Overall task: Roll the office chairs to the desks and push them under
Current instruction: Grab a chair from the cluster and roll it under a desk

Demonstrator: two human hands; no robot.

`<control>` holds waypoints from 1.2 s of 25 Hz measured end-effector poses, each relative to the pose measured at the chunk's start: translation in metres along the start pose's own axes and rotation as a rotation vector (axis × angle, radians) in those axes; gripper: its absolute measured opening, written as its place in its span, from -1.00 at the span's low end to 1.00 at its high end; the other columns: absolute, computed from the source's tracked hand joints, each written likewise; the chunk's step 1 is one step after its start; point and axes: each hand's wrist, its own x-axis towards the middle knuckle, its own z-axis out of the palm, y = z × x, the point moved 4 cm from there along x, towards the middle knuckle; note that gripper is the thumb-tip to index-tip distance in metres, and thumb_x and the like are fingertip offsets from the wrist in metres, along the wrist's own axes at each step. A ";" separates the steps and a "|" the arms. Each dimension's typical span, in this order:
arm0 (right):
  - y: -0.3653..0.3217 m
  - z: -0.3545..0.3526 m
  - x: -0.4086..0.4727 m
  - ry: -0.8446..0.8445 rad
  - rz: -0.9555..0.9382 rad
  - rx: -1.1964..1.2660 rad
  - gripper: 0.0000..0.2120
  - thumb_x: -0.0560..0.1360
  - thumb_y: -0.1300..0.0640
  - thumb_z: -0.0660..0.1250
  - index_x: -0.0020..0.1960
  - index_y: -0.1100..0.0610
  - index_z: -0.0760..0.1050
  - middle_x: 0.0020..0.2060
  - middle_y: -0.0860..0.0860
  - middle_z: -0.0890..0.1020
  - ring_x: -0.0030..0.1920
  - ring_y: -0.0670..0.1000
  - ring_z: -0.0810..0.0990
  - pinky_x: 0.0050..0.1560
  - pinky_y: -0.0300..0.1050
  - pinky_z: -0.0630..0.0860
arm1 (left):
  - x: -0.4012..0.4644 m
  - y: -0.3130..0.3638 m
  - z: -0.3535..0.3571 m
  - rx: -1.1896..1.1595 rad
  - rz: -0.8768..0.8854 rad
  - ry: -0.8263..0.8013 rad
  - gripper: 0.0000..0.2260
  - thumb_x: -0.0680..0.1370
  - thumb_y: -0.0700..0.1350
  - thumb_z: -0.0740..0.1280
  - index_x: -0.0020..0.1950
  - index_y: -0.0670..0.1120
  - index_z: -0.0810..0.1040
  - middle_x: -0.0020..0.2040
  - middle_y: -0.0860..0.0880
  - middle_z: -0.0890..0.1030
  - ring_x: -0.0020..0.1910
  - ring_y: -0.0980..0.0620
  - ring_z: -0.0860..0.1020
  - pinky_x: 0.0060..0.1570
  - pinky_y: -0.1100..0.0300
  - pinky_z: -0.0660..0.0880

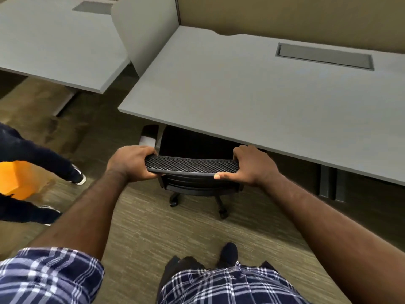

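Note:
A black office chair (pixel 191 165) with a mesh backrest stands at the front edge of a grey desk (pixel 252 91). Its seat is hidden in the dark space under the desktop. Two of its castors show on the carpet behind the backrest. My left hand (pixel 131 162) grips the left end of the backrest's top edge. My right hand (pixel 252 165) grips the right end, thumb on the near side.
A second grey desk (pixel 57 44) stands to the left, split off by a grey divider panel (pixel 144 27). Another person's dark trouser legs and shoes (pixel 76 174) are at the left beside an orange object (pixel 19 178). Tan partition wall behind; dark desk leg (pixel 331 183) at right.

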 end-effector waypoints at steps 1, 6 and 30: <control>-0.003 0.000 0.004 0.011 0.000 -0.004 -0.25 0.12 -0.74 0.04 -0.19 -0.06 0.27 -0.25 -0.16 0.36 -0.19 -0.05 0.38 -0.23 -0.04 0.43 | 0.006 -0.006 -0.001 -0.001 0.012 0.000 -0.42 0.19 0.46 0.23 0.04 0.13 0.57 -0.07 0.13 0.64 -0.09 0.04 0.61 -0.12 0.14 0.51; -0.021 0.000 0.025 0.025 0.065 0.009 -0.23 0.11 -0.75 0.03 -0.19 -0.05 0.27 -0.25 -0.15 0.36 -0.19 -0.03 0.38 -0.23 -0.02 0.43 | 0.033 -0.035 -0.010 0.005 0.091 -0.009 -0.52 0.24 0.35 0.40 0.03 0.11 0.58 -0.05 0.11 0.64 -0.08 0.01 0.61 -0.14 0.15 0.48; -0.088 0.027 0.017 0.107 0.270 -0.101 -0.13 0.25 -0.69 -0.04 0.11 0.00 0.45 -0.01 -0.03 0.48 -0.04 -0.01 0.41 0.00 -0.01 0.47 | 0.054 -0.095 -0.020 -0.048 0.308 -0.216 -0.24 0.16 0.54 0.25 0.22 0.14 0.51 0.09 0.13 0.57 0.02 0.11 0.52 -0.03 0.17 0.43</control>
